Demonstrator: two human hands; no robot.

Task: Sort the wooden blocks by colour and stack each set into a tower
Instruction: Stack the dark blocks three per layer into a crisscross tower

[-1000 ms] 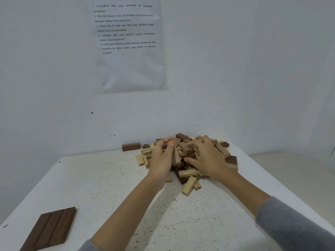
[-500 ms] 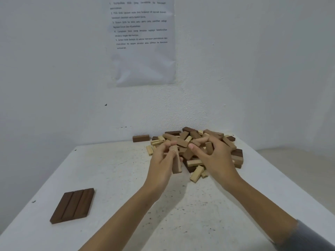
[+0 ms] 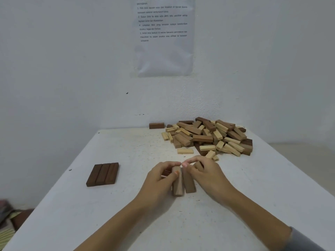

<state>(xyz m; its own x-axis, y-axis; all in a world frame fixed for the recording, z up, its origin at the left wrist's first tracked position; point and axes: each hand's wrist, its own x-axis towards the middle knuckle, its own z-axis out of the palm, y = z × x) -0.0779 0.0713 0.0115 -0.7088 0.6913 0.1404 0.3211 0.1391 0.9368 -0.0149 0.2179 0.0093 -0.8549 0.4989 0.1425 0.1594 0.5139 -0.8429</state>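
Three mid-brown blocks at the middle of the white speckled table (image 3: 126, 147), both hands on them. Curled round the first mid-brown block (image 3: 177, 186): the left hand (image 3: 160, 178), thumb on the top face. Just beside it at 3 o'clock, lying flat, the second mid-brown block (image 3: 188, 182). Curled over the third block (image 3: 198, 166), only one end showing: the right hand (image 3: 210, 175). Hands close together, forefinger tips almost touching at 12 o'clock of the blocks.

At 1 o'clock, well apart, toward the far right corner: the jumbled pile (image 3: 208, 138) of pale, mid-brown and dark blocks, close to the right edge. Between pile and hands, a lone pale block (image 3: 185, 151). At 12 o'clock by the far edge, next to the wall (image 3: 63, 69), a single dark block (image 3: 156, 125). At 9 o'clock, near the left edge, a flat row of three dark blocks (image 3: 103, 174), side by side and touching.

Widest bare stretches of tabletop: from 10 to 11 o'clock behind the dark row, and at 6 o'clock between the forearms. On the wall above the far edge, a printed sheet (image 3: 165, 33). Beyond the right edge, pale floor (image 3: 299, 160); below the left edge at 8 o'clock, blurred clutter (image 3: 7, 220).
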